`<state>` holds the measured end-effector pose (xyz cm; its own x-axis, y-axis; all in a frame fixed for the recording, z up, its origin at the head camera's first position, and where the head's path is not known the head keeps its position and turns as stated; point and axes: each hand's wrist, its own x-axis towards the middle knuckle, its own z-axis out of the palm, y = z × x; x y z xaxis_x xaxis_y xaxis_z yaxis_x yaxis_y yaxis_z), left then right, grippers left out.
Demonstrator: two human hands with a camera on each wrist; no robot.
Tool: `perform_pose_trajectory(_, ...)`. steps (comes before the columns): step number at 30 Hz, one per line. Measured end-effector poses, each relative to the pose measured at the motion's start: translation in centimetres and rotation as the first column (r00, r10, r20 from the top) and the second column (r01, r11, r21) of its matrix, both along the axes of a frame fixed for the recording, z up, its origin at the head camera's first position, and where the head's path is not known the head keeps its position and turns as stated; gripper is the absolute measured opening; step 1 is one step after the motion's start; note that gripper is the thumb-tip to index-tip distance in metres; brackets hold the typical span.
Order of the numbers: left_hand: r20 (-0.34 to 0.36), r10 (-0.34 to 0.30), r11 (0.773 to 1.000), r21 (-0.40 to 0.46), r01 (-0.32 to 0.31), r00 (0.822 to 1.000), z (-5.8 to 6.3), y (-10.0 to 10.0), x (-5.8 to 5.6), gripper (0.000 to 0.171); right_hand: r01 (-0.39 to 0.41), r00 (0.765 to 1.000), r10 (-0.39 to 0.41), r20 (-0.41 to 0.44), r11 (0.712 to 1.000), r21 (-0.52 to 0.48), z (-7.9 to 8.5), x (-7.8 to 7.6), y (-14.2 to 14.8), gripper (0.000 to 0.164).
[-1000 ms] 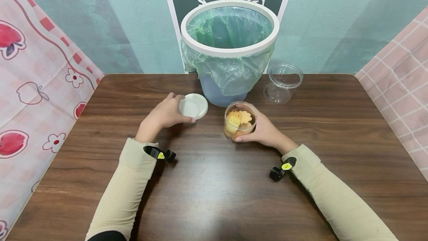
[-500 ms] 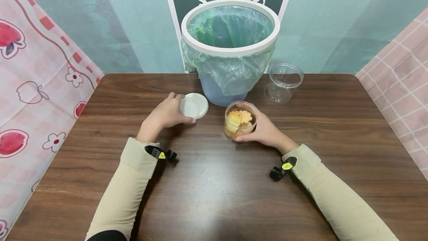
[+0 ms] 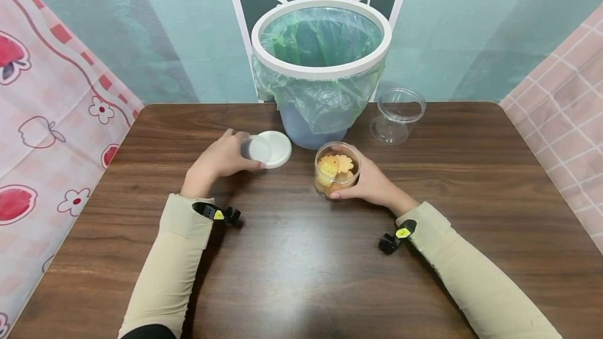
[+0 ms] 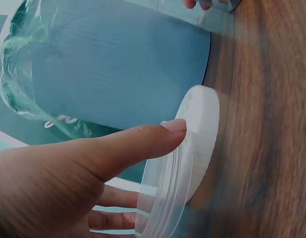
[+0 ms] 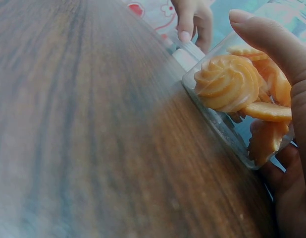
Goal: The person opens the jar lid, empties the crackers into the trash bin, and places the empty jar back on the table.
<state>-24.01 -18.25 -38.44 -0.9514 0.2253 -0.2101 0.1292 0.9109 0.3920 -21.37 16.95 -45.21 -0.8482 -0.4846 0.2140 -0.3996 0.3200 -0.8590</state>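
Between thumb and fingers, my left hand (image 3: 219, 155) pinches a translucent plastic inner lid (image 3: 254, 149). It partly overlaps a white screw lid (image 3: 280, 146) lying on the table; the left wrist view shows the inner lid (image 4: 165, 196) tilted on edge beside the white lid (image 4: 205, 124). My right hand (image 3: 372, 179) grips a clear round jar (image 3: 325, 188) from its right side, thumb across the front. Several cookies (image 3: 337, 166) fill the open-topped jar. In the right wrist view, a swirled cookie (image 5: 227, 83) shows through the wall.
A blue bin with a white rim (image 3: 320, 72) and green liner stands at the back middle, behind the lid and jar. A second clear jar (image 3: 398, 116), without a lid, stands right of it. Fabric walls border the brown table (image 3: 301, 266).
My left hand has moved a little to the left, sliding the translucent inner lid partly off the white lid. The right hand and cookie jar have stayed in place.
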Motion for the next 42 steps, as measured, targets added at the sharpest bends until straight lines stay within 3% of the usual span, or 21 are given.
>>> perform_pose_trajectory(18,0.041,0.040,0.999,0.028,-0.041,0.998,0.4,-2.7,-0.4,0.092,-0.001,1.000,0.001,0.013,1.000,-0.017,0.2,0.0,0.0,0.101)
perform_pose_trajectory(28,0.047,0.050,0.999,0.000,-0.051,0.998,0.4,-3.5,-0.6,0.093,0.006,1.000,-0.006,0.011,1.000,0.008,0.2,0.0,0.0,0.101)
perform_pose_trajectory(34,0.067,0.093,0.995,-0.047,-0.090,0.993,0.2,-3.9,-0.3,0.092,0.001,1.000,-0.001,0.001,1.000,0.001,-0.1,0.0,0.0,0.102)
perform_pose_trajectory(42,0.036,0.106,0.991,-0.083,-0.103,0.994,-0.3,-3.5,-0.4,0.091,-0.004,1.000,0.004,-0.016,1.000,0.006,-0.2,0.0,0.1,0.103)
